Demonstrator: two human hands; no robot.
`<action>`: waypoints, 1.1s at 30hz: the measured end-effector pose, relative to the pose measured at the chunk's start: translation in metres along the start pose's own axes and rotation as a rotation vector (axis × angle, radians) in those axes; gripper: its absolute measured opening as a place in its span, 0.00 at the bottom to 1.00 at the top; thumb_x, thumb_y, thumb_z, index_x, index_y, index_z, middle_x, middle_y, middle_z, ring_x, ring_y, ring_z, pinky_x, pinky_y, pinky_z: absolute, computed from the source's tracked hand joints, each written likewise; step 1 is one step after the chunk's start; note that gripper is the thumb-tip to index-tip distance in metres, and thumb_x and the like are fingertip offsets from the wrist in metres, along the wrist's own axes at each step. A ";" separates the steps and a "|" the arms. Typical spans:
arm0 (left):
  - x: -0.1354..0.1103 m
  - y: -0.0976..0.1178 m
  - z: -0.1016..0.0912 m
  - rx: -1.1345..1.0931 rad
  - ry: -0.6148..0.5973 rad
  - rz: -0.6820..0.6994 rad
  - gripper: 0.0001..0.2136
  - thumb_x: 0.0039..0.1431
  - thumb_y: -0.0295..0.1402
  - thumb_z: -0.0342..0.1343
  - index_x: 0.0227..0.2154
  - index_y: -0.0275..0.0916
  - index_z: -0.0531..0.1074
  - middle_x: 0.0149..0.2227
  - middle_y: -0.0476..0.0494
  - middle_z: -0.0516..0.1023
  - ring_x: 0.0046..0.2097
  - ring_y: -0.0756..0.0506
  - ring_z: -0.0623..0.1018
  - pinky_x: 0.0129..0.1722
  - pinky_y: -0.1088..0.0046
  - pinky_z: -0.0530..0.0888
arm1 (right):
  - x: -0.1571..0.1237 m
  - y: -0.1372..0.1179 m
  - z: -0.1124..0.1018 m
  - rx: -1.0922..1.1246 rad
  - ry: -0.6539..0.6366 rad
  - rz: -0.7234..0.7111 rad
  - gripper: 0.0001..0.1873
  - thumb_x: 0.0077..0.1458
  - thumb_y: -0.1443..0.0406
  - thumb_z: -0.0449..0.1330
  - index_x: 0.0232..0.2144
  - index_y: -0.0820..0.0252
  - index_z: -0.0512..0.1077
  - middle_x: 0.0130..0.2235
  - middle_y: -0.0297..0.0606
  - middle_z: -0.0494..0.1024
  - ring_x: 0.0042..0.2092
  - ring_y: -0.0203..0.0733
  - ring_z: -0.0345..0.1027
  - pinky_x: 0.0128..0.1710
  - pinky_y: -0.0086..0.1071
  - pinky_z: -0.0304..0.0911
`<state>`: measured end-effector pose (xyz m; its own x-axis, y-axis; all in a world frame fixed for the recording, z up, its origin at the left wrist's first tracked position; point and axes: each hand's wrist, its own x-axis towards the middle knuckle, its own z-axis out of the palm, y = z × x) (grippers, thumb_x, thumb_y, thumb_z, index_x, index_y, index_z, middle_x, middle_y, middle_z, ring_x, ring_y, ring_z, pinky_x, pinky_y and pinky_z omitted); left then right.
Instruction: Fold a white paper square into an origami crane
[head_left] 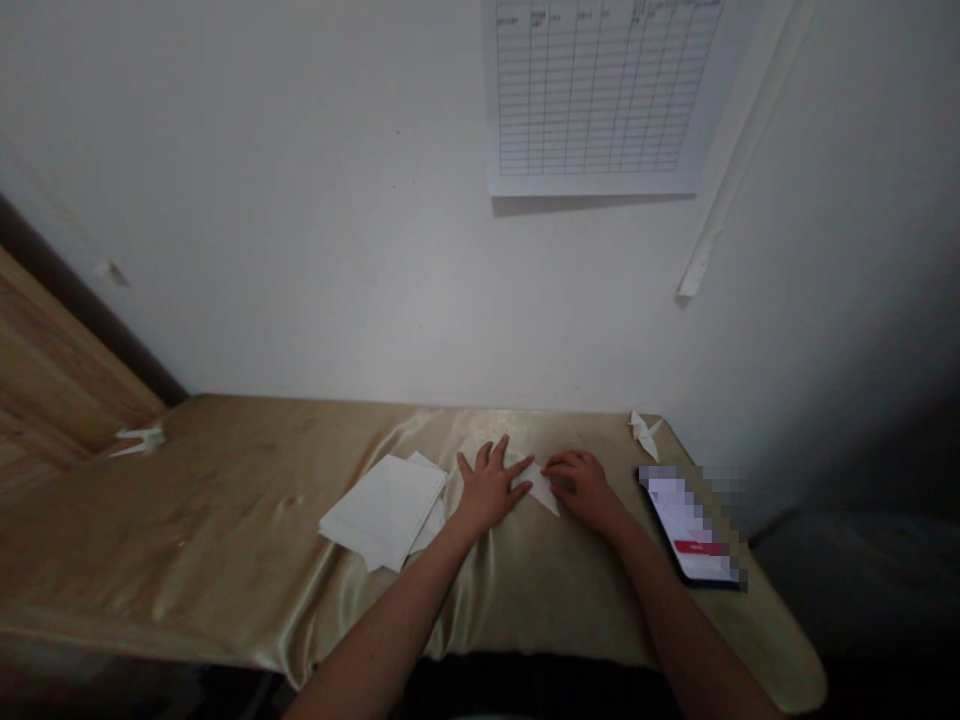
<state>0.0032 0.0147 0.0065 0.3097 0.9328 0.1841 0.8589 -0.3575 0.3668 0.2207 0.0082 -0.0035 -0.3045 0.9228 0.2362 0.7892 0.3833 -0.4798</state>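
A small folded piece of white paper lies on the gold cloth between my hands, one pointed corner toward me. My left hand rests with fingers spread, its thumb and index finger on the paper's left part. At the paper's right edge, my right hand has its fingers curled together, the tips touching the edge; whether they pinch it is hard to make out. Left of my left hand sits a loose stack of white paper sheets, partly behind my forearm.
A folded paper crane stands at the back right, above a lit phone. Another white folded paper figure is at the far left. The gold cloth has wrinkles. A printed grid sheet hangs on the wall behind.
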 end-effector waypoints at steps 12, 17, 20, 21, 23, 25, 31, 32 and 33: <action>0.006 -0.004 0.000 -0.020 0.055 0.055 0.08 0.61 0.37 0.61 0.42 0.55 0.80 0.65 0.50 0.65 0.65 0.33 0.59 0.62 0.31 0.46 | -0.001 -0.004 0.003 -0.013 -0.038 -0.022 0.20 0.58 0.64 0.59 0.52 0.44 0.75 0.53 0.37 0.76 0.58 0.48 0.60 0.62 0.49 0.48; 0.010 -0.013 0.000 -0.065 0.011 0.093 0.07 0.60 0.38 0.63 0.40 0.56 0.81 0.64 0.49 0.67 0.65 0.34 0.60 0.62 0.35 0.50 | 0.000 -0.002 0.005 -0.042 -0.043 -0.012 0.20 0.58 0.64 0.61 0.53 0.43 0.74 0.54 0.37 0.75 0.58 0.49 0.59 0.62 0.49 0.48; 0.010 -0.014 0.000 -0.109 0.003 0.090 0.07 0.58 0.39 0.64 0.40 0.56 0.81 0.63 0.50 0.68 0.65 0.34 0.60 0.62 0.35 0.50 | 0.000 -0.002 0.005 -0.048 -0.050 -0.010 0.20 0.58 0.63 0.60 0.53 0.43 0.74 0.54 0.37 0.75 0.58 0.48 0.60 0.62 0.49 0.48; 0.010 -0.013 0.000 -0.123 0.005 0.082 0.07 0.58 0.40 0.64 0.40 0.55 0.81 0.62 0.50 0.69 0.64 0.34 0.61 0.63 0.35 0.50 | 0.000 -0.003 0.005 -0.050 -0.051 -0.009 0.20 0.59 0.63 0.60 0.53 0.43 0.74 0.54 0.36 0.75 0.58 0.48 0.60 0.62 0.49 0.47; 0.011 -0.012 0.000 -0.147 0.016 0.064 0.06 0.58 0.41 0.64 0.38 0.53 0.81 0.61 0.49 0.71 0.64 0.35 0.63 0.63 0.35 0.50 | 0.000 -0.003 0.004 -0.054 -0.054 -0.007 0.20 0.59 0.63 0.60 0.53 0.42 0.74 0.53 0.36 0.75 0.58 0.48 0.60 0.62 0.49 0.47; 0.011 -0.010 0.000 -0.166 0.039 0.046 0.06 0.59 0.43 0.62 0.36 0.50 0.81 0.59 0.47 0.73 0.63 0.36 0.65 0.63 0.37 0.51 | -0.001 -0.004 0.004 -0.060 -0.051 -0.001 0.19 0.59 0.62 0.60 0.52 0.41 0.74 0.53 0.36 0.76 0.57 0.48 0.61 0.62 0.49 0.47; 0.014 -0.013 0.002 -0.195 0.070 0.026 0.08 0.60 0.40 0.62 0.28 0.44 0.80 0.56 0.46 0.76 0.61 0.38 0.68 0.64 0.46 0.57 | 0.000 -0.005 0.004 -0.086 -0.058 0.015 0.19 0.59 0.62 0.60 0.52 0.40 0.75 0.53 0.36 0.75 0.56 0.49 0.62 0.62 0.51 0.46; 0.014 -0.014 0.002 -0.195 0.061 0.028 0.07 0.58 0.39 0.63 0.29 0.44 0.80 0.56 0.46 0.76 0.61 0.37 0.68 0.64 0.47 0.57 | 0.000 -0.005 0.004 -0.086 -0.062 0.014 0.19 0.58 0.62 0.60 0.52 0.39 0.75 0.53 0.36 0.75 0.56 0.49 0.62 0.62 0.52 0.45; 0.014 -0.015 0.002 -0.194 0.048 0.031 0.05 0.56 0.38 0.64 0.30 0.45 0.80 0.56 0.46 0.75 0.61 0.37 0.67 0.64 0.47 0.57 | 0.000 -0.005 0.004 -0.084 -0.065 0.012 0.19 0.58 0.62 0.60 0.52 0.39 0.75 0.53 0.36 0.75 0.56 0.49 0.61 0.62 0.52 0.45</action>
<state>-0.0042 0.0333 0.0024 0.3110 0.9196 0.2401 0.7530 -0.3925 0.5281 0.2147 0.0066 -0.0045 -0.3265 0.9291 0.1736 0.8342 0.3696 -0.4092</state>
